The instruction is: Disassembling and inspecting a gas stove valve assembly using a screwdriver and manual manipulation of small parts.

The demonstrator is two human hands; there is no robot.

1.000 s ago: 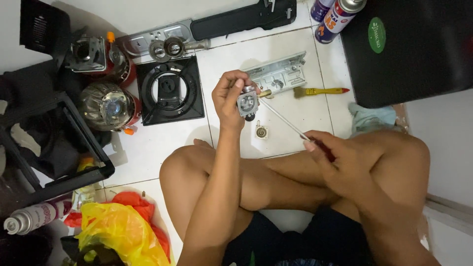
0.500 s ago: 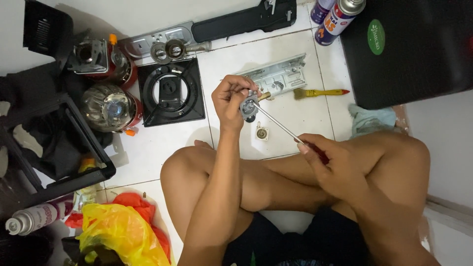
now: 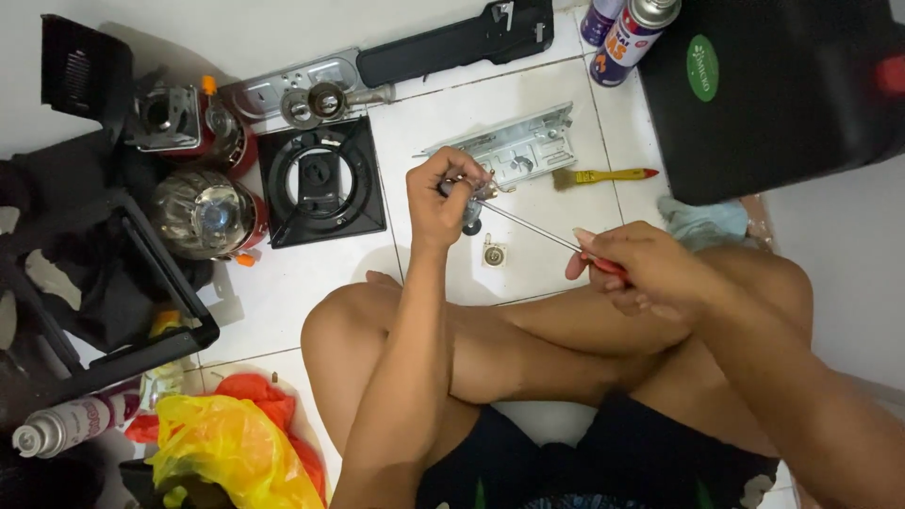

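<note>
Screwdriver [image 3: 537, 231] slants from the clenched right hand [image 3: 641, 269] up-left into a small metal part [image 3: 468, 193] pinched by the left hand [image 3: 438, 203].

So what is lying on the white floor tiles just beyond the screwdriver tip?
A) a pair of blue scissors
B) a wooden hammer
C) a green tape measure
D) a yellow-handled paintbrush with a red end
D: the yellow-handled paintbrush with a red end lies flat on the white floor tiles, beside the silver metal panel.
</note>
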